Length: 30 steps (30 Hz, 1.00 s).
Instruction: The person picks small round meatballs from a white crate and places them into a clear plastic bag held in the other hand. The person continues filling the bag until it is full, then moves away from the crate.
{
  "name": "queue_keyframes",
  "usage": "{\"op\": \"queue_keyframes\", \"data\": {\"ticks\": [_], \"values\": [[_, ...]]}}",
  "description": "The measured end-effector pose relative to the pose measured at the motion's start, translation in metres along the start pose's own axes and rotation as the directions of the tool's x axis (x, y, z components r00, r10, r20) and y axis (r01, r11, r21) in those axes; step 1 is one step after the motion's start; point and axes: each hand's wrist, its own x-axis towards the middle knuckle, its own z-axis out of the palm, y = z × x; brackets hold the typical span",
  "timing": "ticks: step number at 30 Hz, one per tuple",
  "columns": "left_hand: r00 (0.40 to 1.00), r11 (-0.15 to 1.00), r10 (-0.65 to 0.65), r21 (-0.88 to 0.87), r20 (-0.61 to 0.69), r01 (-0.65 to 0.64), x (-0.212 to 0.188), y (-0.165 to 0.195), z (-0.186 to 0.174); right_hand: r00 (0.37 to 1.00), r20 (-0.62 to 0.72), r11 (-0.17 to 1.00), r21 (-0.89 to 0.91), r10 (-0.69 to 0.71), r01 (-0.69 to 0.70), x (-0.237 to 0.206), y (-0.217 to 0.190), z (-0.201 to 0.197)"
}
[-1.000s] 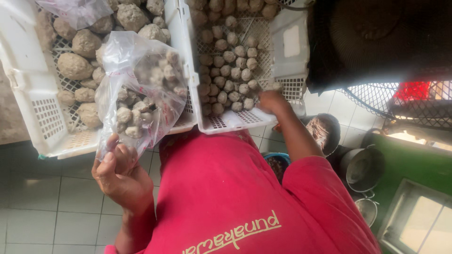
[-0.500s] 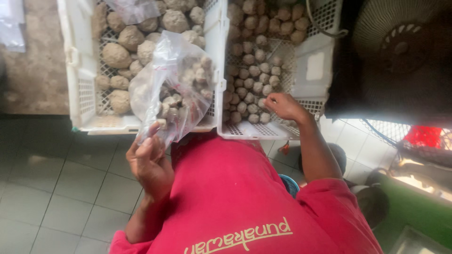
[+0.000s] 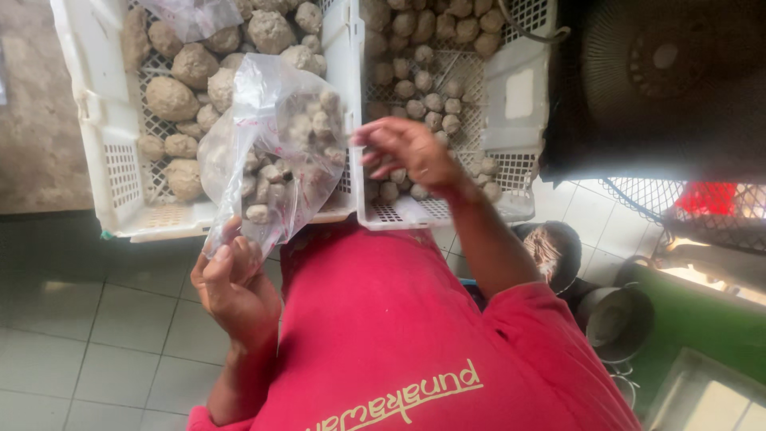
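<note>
My left hand (image 3: 235,287) grips the neck of a clear plastic bag (image 3: 275,152) partly filled with small grey-brown balls, held up in front of two white crates. My right hand (image 3: 407,152) hovers above the near end of the right crate (image 3: 519,88), fingers loosely curled and pointing at the bag's side. Motion blur hides whether it carries any balls. The right crate holds several small grey balls (image 3: 435,104). The left crate (image 3: 88,88) holds bigger rough lumps (image 3: 171,97). My red shirt (image 3: 399,335) fills the bottom middle.
A second clear bag (image 3: 191,16) lies on the lumps at the top. A black fan (image 3: 662,80) stands right of the crates. Dark pots (image 3: 614,323) and a bowl (image 3: 552,249) sit on the floor at right beside a green container (image 3: 706,319). Grey tiles (image 3: 96,327) lie at left.
My right hand has lifted out of the right crate and swung left toward the bag. My left hand has kept hold of the bag throughout.
</note>
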Motion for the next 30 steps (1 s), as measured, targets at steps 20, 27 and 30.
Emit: {"op": "queue_keyframes", "data": {"ticks": [20, 27, 30], "values": [[1.0, 0.997, 0.01, 0.072, -0.007, -0.009, -0.002, -0.003, 0.003, 0.718, -0.567, 0.086, -0.758, 0.404, -0.646, -0.044, 0.092, -0.15], [1.0, 0.995, 0.003, 0.098, -0.025, 0.0, 0.0, -0.004, 0.003, 0.682, -0.697, 0.695, -0.379, 0.219, -0.611, -0.041, 0.068, -0.161], [0.999, 0.995, -0.012, 0.097, -0.037, 0.015, 0.0, -0.004, 0.003, 0.68, -0.662, 0.024, -0.711, 0.317, -0.703, -0.051, 0.081, -0.162]]}}
